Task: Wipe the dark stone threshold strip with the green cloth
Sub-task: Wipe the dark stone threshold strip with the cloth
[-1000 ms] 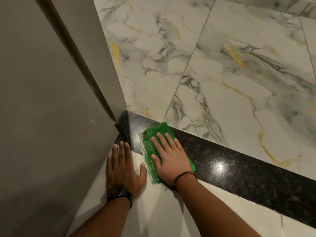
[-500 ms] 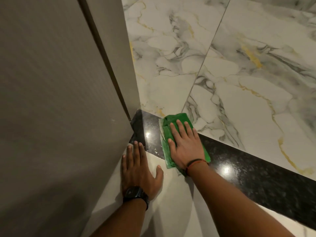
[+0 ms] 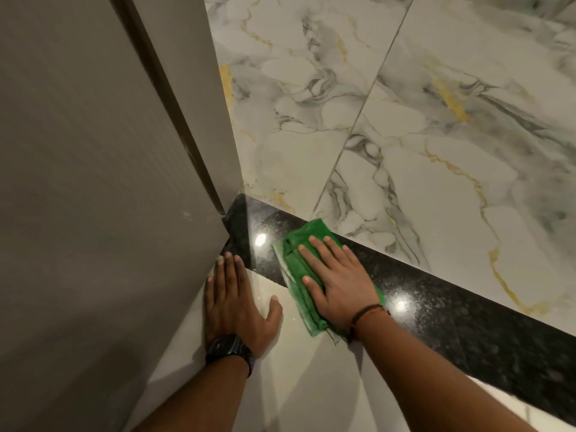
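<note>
Both hands lie flat, palms down, fingers spread. At 6 o'clock in view, the right hand point(image 3: 338, 286) presses on the green cloth point(image 3: 304, 269), gripping nothing. That folded cloth lies across the dark stone strip point(image 3: 452, 310), its near end overhanging onto the pale floor tile point(image 3: 311, 378). At 7 o'clock, the left hand point(image 3: 235, 302), watch point(image 3: 229, 349) on its wrist, rests on this tile beside the grey door point(image 3: 93, 182), fingertips reaching the strip. Marble tiles point(image 3: 436, 135) fill 1 o'clock.

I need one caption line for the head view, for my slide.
Right hand presses green cloth on dark threshold strip; left hand braces.
</note>
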Available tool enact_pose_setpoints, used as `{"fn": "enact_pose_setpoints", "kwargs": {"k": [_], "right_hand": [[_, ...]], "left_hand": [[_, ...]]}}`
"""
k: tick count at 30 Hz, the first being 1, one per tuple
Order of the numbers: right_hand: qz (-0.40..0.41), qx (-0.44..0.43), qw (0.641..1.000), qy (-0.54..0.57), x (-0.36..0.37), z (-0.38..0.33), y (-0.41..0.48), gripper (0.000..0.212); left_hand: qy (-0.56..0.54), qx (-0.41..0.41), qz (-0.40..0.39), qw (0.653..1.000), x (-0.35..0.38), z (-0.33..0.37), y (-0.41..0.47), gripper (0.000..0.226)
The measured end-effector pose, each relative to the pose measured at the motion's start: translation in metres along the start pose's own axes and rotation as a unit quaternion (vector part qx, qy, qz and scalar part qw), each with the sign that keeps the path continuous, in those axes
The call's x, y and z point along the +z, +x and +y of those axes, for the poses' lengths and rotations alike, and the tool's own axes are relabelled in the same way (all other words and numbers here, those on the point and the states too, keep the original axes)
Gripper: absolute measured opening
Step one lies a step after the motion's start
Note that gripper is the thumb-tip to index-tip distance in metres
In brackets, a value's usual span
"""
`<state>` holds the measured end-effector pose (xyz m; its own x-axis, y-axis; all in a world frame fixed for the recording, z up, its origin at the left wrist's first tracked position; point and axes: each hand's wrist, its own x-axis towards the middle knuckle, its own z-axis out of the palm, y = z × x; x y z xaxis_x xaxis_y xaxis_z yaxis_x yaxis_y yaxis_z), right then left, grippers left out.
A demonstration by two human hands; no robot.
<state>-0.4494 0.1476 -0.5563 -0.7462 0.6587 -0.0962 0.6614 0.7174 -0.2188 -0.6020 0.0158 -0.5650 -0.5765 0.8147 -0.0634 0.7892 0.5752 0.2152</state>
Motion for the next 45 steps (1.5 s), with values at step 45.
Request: {"fn": "enact_pose_setpoints", "kwargs": {"k": [45], "right_hand": [[0.044, 0.207, 0.977, 0.008, -0.023, 0.217, -0.336, 0.055]], "left_hand": [[0.043, 0.197, -0.091, 0.975, 0.058, 0.210, -0.158, 0.097]]}}
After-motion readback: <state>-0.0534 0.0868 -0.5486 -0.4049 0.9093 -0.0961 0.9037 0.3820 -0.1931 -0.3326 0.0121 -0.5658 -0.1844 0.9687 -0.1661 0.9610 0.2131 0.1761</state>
